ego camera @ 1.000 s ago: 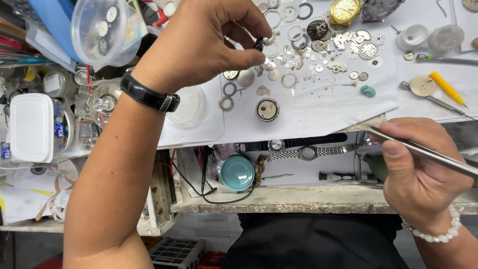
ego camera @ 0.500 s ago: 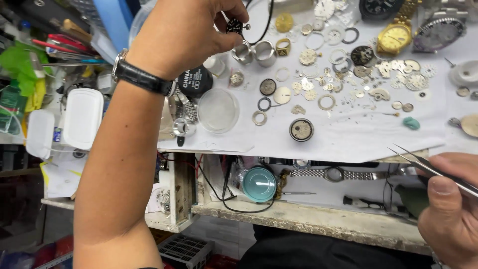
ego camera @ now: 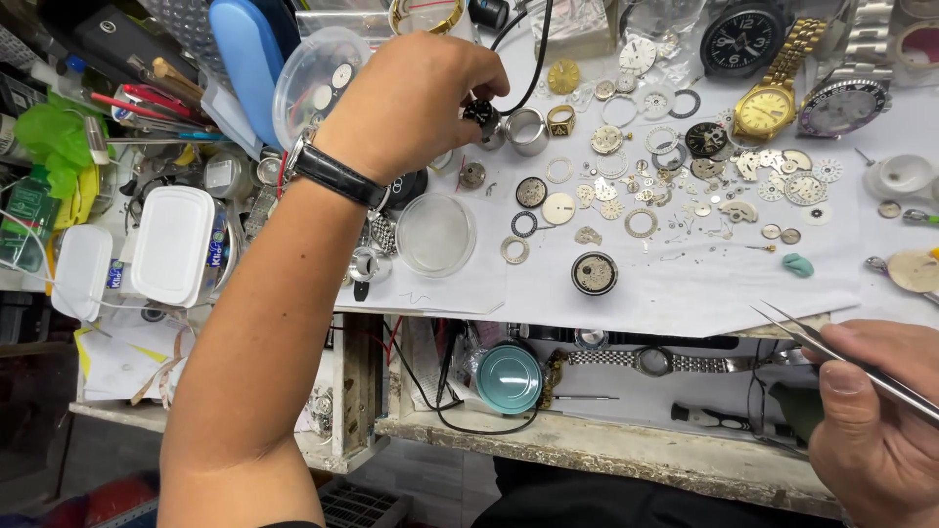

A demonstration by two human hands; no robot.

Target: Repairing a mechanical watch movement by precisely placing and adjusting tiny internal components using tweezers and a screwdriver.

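My left hand (ego camera: 416, 98) reaches over the white paper sheet (ego camera: 685, 284) and pinches a small black part (ego camera: 481, 113) with a black cord running up from it. A black-strapped wristwatch (ego camera: 333, 174) sits on that wrist. My right hand (ego camera: 875, 420) rests at the lower right, below the bench edge, and grips steel tweezers (ego camera: 831, 354) whose tips point up-left with nothing between them. Many loose watch gears, rings and dials (ego camera: 665, 186) lie spread on the sheet. A round watch movement (ego camera: 594, 273) sits near the sheet's front edge.
A clear round dish (ego camera: 435, 233) lies beside my left forearm. White lidded boxes (ego camera: 171, 244) and hand tools crowd the left. A gold watch (ego camera: 773, 103), a black dial (ego camera: 743, 39) and a steel watch (ego camera: 841, 103) lie at the back right. A teal cap (ego camera: 509, 377) and metal bracelet (ego camera: 665, 362) sit in the open drawer.
My left hand has moved left and farther back while pinching the small black part. My right hand with the tweezers has dropped lower and to the right. The view has shifted left.
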